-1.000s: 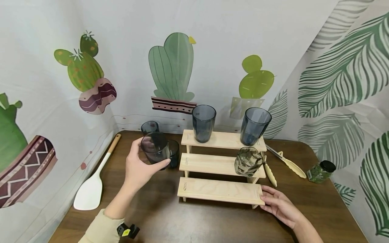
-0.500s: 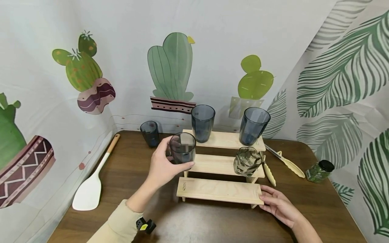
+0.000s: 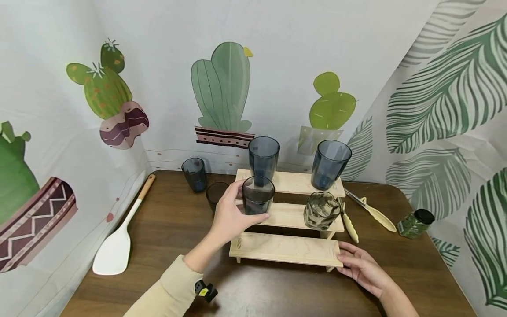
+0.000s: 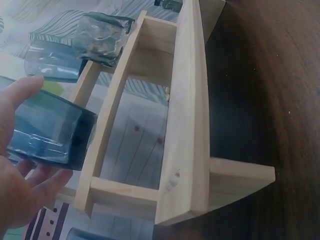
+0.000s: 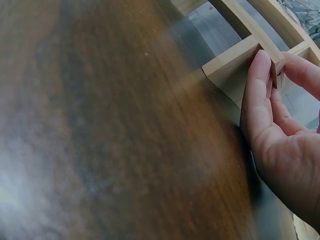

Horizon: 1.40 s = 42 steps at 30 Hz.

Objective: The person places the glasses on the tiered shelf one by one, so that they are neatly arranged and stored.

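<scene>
My left hand (image 3: 231, 216) grips a dark tinted glass (image 3: 258, 197) round its side, with the thumb across the front. In the left wrist view the base of this glass (image 4: 52, 130) is right at the middle step of a three-step wooden rack (image 3: 285, 250). My right hand (image 3: 363, 269) pinches the right end of the lowest step between thumb and fingers, as the right wrist view shows. Farther right on the middle step sits a wavy smoky glass (image 3: 321, 212). Two tall blue-grey glasses, left (image 3: 264, 152) and right (image 3: 331, 164), stand on the top step.
Behind my left hand stand a dark glass (image 3: 194, 176) and another partly hidden glass (image 3: 215, 193). A white spatula (image 3: 115, 246) lies at the left. Tongs (image 3: 374, 211) and a dark-lidded green jar (image 3: 416, 223) lie right of the rack. Printed fabric hangs behind the table.
My left hand has carried the dark glass rightward from beside the other glasses to over the left part of the middle step. My right hand has stayed at the rack's end.
</scene>
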Tool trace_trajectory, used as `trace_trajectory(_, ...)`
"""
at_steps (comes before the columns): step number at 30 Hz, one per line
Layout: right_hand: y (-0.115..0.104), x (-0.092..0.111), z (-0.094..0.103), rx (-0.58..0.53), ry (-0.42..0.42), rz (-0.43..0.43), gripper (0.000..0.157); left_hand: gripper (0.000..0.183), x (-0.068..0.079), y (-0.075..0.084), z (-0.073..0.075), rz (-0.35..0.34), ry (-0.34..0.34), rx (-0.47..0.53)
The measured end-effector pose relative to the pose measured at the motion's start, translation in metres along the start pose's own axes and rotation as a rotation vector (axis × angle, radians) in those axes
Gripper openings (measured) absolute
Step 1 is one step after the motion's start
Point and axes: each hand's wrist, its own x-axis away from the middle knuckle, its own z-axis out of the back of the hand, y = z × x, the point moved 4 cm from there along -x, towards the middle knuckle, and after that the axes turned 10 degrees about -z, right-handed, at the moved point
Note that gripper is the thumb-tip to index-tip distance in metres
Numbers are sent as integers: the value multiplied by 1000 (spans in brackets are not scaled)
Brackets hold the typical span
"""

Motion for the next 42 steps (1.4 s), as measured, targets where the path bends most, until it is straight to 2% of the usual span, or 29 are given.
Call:
trace_trajectory(8,0,0,0,8,8,0,38,93,-1,0,-5,40,8,-34)
trace_trajectory(17,1,1,1,-1,3,6,38,97,-1,-2,-10,49,-37,10)
trace_trajectory(23,2,0,0,1,6,2,38,100,1,-1,-7,44,-38,22)
trace_trajectory(27,2,0,0,7,16,-2,37,99,2,0,0,28,-30,55)
trace_trajectory(32,2,0,0,7,12,0,37,97,5,-2,15,-34,-13,59)
trace_trajectory(37,3,-1,0,-3,-17,14,40,93,5,-13,35,-61,34,21)
trace_trajectory(42,3,-1,0,-7,-25,15,41,85,6,-31,54,-33,91,-56)
